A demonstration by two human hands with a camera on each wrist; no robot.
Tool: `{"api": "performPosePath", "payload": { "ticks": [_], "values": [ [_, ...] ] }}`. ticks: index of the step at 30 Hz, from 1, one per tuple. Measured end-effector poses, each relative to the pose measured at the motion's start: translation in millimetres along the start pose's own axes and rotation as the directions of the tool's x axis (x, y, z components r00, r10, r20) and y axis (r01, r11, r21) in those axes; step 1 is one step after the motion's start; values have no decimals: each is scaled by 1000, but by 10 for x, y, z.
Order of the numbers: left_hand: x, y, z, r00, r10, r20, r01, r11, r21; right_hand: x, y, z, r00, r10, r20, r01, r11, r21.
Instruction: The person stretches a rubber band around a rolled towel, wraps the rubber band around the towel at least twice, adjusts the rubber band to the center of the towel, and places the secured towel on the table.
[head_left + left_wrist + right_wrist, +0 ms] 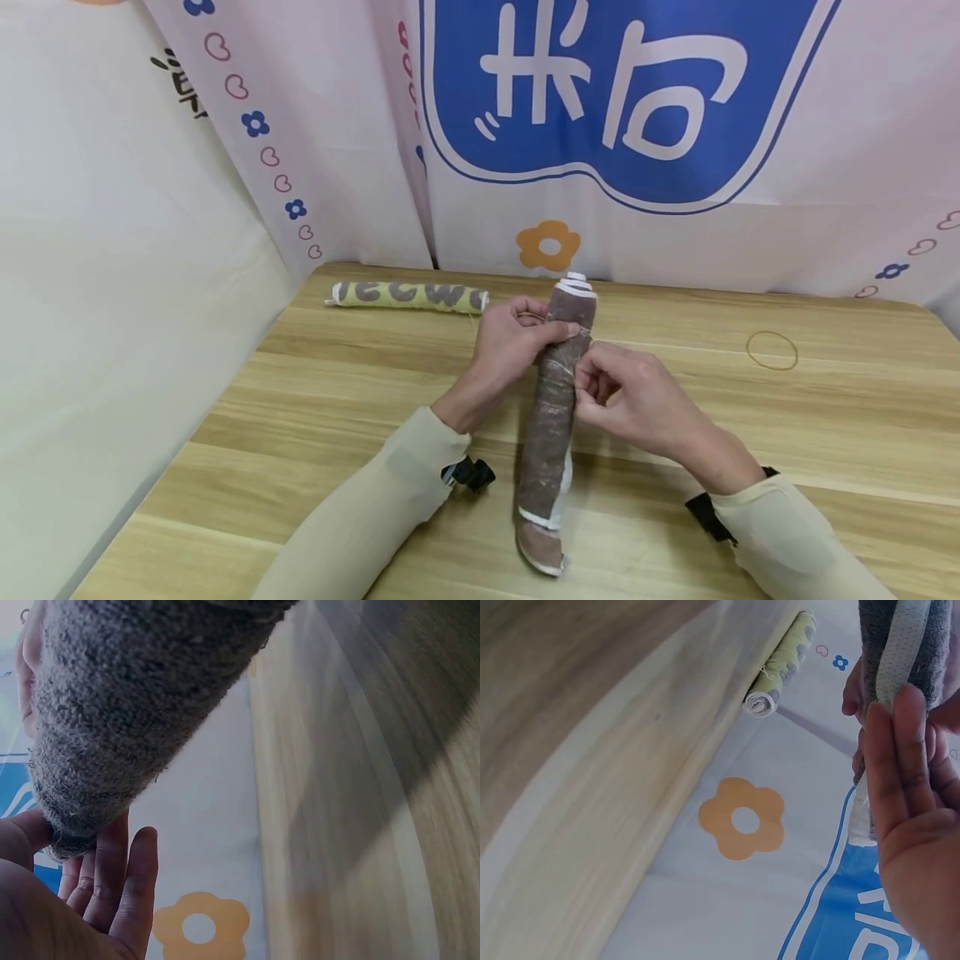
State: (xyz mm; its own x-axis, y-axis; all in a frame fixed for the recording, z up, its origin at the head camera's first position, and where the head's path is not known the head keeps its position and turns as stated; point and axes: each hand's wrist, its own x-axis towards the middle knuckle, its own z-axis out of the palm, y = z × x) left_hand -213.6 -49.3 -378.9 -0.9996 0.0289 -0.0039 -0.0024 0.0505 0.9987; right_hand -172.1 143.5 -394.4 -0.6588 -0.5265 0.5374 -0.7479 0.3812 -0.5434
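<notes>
A brown rolled towel [553, 417] with white edges stands out lengthwise from near the body towards the backdrop. My left hand [513, 337] grips it near its far end, thumb across the front and fingers behind. A thin rubber band [583, 332] shows at the towel beside the left thumb. At the towel's right side, my right hand [637, 396] has its fingers bent, thumb and fingertips pinching close against it by the band. The right wrist view shows the right fingers [889, 761] over the towel's pale strip [901, 652]; the pinch itself is hidden there.
A yellow-green rolled towel [408, 297] with grey letters lies at the back left of the wooden table [300, 400]. Another rubber band [772, 351] lies flat at the right. A printed cloth backdrop [360, 167] hangs along the table's far edge.
</notes>
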Motion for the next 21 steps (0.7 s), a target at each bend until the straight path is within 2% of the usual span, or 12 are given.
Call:
{"api": "performPosePath", "payload": {
  "ticks": [5, 9, 11, 13, 16, 21],
  "values": [
    [19, 10, -10, 1000, -12, -8, 12, 1000, -15, -1, -17, -7, 997, -39, 62, 37, 999, 27],
    [24, 20, -20, 1000, -18, -13, 18, 1000, -14, 7, -7, -8, 992, -104, 76, 101, 994, 35],
    [21, 21, -24, 1000, -20, -11, 20, 1000, -10, 9, 4, -9, 991, -110, 72, 107, 993, 38],
    [12, 21, -26, 1000, -11, -10, 11, 1000, -10, 15, 19, -9, 996, -84, 39, 82, 996, 29],
    [-2, 23, -24, 1000, 26, 2, -26, 1000, -14, 21, 46, -16, 999, -23, -49, 23, 1000, -4],
    [-13, 43, -21, 995, 97, 9, -97, 995, -20, 36, 53, -34, 987, 0, -164, -9, 998, -60]
  ]
}}
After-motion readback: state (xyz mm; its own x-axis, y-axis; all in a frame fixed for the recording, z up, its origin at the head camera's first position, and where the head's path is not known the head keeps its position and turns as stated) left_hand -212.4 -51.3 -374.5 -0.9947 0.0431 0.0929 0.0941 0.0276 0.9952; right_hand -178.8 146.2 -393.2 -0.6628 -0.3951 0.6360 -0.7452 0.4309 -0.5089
